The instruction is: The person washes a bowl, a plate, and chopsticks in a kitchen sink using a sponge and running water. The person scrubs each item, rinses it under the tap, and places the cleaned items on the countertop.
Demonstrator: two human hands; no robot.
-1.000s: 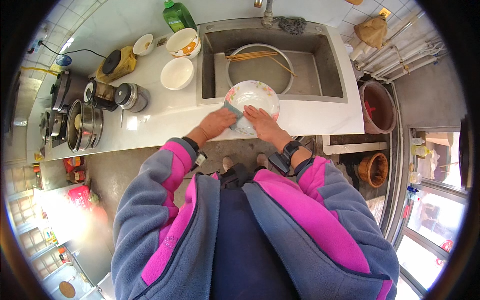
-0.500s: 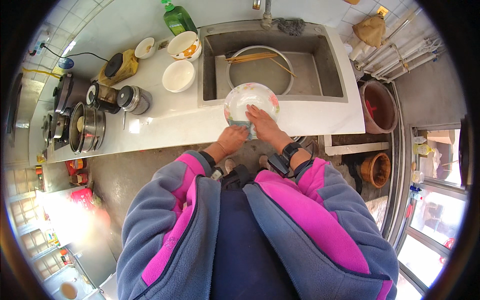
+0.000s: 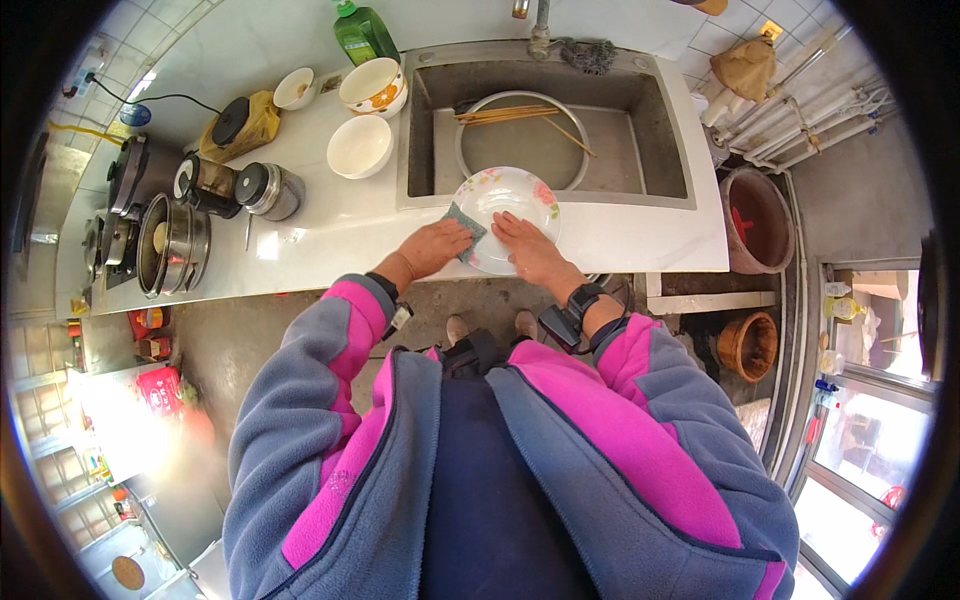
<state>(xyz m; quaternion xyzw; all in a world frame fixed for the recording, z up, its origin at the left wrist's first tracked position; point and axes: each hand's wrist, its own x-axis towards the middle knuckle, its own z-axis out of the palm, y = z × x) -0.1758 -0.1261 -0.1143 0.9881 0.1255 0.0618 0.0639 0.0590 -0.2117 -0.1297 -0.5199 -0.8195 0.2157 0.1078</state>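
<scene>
A white plate [image 3: 511, 186] with pink flowers round its rim is at the front edge of the sink, over the counter. My right hand [image 3: 531, 250] grips its near side, with the fingers lying on the inner face; the thumb's hold is partly hidden. My left hand [image 3: 437, 249] presses a grey-green dishcloth [image 3: 466, 232] against the plate's left rim, its fingers closed over the cloth. Behind the plate, a round metal basin [image 3: 520, 150] stands in the sink [image 3: 640, 130], with several wooden chopsticks [image 3: 508, 114] across it.
Left of the sink stand a white bowl [image 3: 359, 147], stacked flowered bowls [image 3: 373, 88], a small bowl [image 3: 294, 89] and a green soap bottle [image 3: 366, 36]. Farther left are a lidded jar [image 3: 270, 192] and steel pots [image 3: 175, 245]. A tap [image 3: 541, 30] rises behind the sink.
My left hand has moved left and slightly up with the dishcloth, from the plate's near edge to its left rim. My right hand stays on the plate.
</scene>
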